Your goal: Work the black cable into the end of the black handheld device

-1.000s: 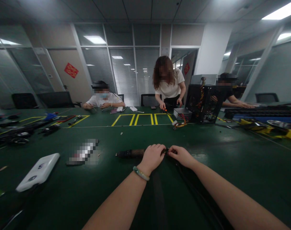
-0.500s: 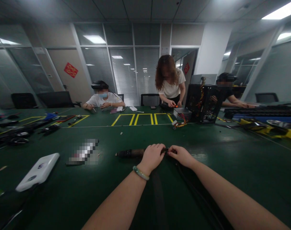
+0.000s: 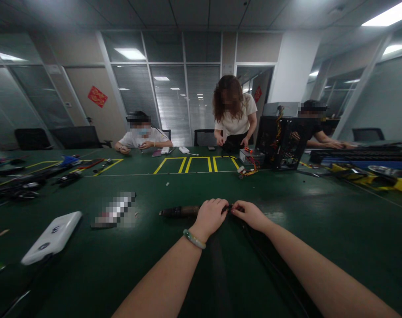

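Note:
An electric screwdriver (image 3: 179, 212) with a black nose and brownish body lies on the green table, its tip pointing left. My left hand (image 3: 211, 216) is wrapped over its rear part, which the palm hides. At the rear end, my right hand (image 3: 249, 214) pinches the end of a black cable (image 3: 265, 256) between thumb and fingertips. The cable trails from there toward the table's front edge. My fingertips cover the spot where the cable and the screwdriver meet, so I cannot tell whether they are joined.
A white power bank (image 3: 53, 238) lies at left, near a blurred-out flat item (image 3: 116, 212). Across the table (image 3: 148, 260) are a black computer case (image 3: 282, 143), a power supply (image 3: 252, 157) with loose wires, and several people working. Tools and parts (image 3: 25, 176) clutter the left side.
My hands hold the same position at the screwdriver's rear. The standing person across the table has drawn their hands back from the power supply to a black object.

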Motion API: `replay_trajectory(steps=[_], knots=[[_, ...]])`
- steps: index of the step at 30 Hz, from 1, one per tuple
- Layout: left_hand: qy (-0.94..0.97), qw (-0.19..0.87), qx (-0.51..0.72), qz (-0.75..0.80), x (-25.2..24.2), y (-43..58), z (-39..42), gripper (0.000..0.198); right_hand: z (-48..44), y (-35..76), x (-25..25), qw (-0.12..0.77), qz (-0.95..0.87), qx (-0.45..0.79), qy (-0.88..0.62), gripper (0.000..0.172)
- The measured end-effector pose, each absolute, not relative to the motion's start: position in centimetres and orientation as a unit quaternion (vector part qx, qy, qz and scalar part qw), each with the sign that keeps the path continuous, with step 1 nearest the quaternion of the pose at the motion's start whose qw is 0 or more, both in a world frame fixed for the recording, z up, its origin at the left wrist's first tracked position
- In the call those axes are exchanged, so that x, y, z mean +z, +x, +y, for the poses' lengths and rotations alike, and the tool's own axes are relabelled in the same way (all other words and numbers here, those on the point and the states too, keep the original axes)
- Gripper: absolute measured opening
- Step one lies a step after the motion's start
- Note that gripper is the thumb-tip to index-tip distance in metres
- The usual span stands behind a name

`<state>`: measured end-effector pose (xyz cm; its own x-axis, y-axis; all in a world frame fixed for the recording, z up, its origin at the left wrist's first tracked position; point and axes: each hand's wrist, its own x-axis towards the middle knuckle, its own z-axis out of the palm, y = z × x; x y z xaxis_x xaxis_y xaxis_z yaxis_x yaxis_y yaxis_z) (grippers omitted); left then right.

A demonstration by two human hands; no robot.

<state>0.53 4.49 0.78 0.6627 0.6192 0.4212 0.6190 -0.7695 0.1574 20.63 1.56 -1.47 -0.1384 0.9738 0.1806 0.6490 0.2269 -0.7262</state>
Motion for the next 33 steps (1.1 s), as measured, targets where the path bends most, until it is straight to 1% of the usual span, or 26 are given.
replay_trajectory(steps=[5, 13, 18, 20, 23, 27, 31, 33], knots=[[0.92, 0.005, 0.206, 0.334, 1.15, 0.41, 4.27, 0.016, 1.52, 20.62, -1.32, 0.32, -0.717, 0.244, -0.569, 0.016], [0.912, 0.009, 0.224, 0.345, 0.66, 0.43, 4.59, 0.023, 1.55, 20.65, -1.4, 0.316, -0.713, 0.238, -0.579, 0.016], [0.912, 0.01, 0.238, 0.333, 0.42, 0.48, 4.79, 0.013, 1.55, 20.62, -1.57, 0.327, -0.715, 0.242, -0.569, 0.017], [0.915, 0.011, 0.239, 0.324, 0.49, 0.43, 4.75, 0.013, 1.57, 20.63, -1.66, 0.33, -0.715, 0.244, -0.566, 0.017], [0.917, 0.009, 0.24, 0.318, 0.61, 0.38, 4.64, 0.017, 1.64, 20.67, -1.76, 0.33, -0.711, 0.246, -0.57, 0.018], [0.906, 0.009, 0.238, 0.35, 0.59, 0.4, 4.62, 0.025, 1.65, 20.68, -1.67, 0.32, -0.707, 0.245, -0.581, 0.018], [0.917, 0.01, 0.232, 0.325, 0.65, 0.32, 4.66, 0.016, 1.53, 20.63, -1.53, 0.321, -0.712, 0.245, -0.574, 0.018], [0.922, 0.011, 0.231, 0.312, 0.76, 0.22, 4.63, 0.015, 1.53, 20.63, -1.57, 0.322, -0.713, 0.245, -0.572, 0.018]])
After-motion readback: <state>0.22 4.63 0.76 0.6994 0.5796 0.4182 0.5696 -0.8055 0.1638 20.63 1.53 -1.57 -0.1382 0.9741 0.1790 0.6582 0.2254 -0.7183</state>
